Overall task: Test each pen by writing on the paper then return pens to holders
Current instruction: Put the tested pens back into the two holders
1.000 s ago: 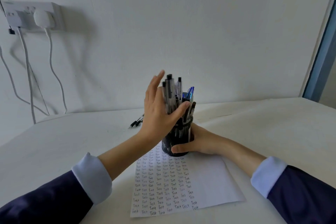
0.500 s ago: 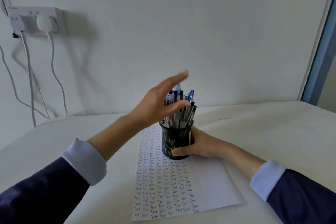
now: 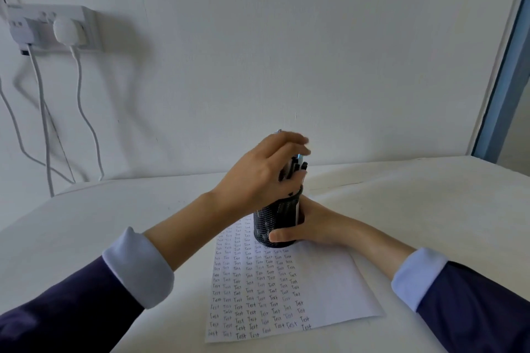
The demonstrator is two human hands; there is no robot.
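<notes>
Your right hand (image 3: pixel 312 226) is clamped round the lower part of the black mesh holder (image 3: pixel 275 221), thumb across its near side; the holder stands on the far end of the paper (image 3: pixel 324 289), which lies about the middle of the table (image 3: pixel 114 223), toward its near edge. Your left hand (image 3: pixel 258 178) comes from the left and sits on top of the pens (image 3: pixel 298 167); its fingers are bent over their tops and the thumb is under them, so it seems closed round the bundle, though the fingertips are blurred. The pens stand almost upright in the holder, directly under this hand, leaning a little to the right; I think any pull must go upward along their length, while the right hand keeps the holder down.
</notes>
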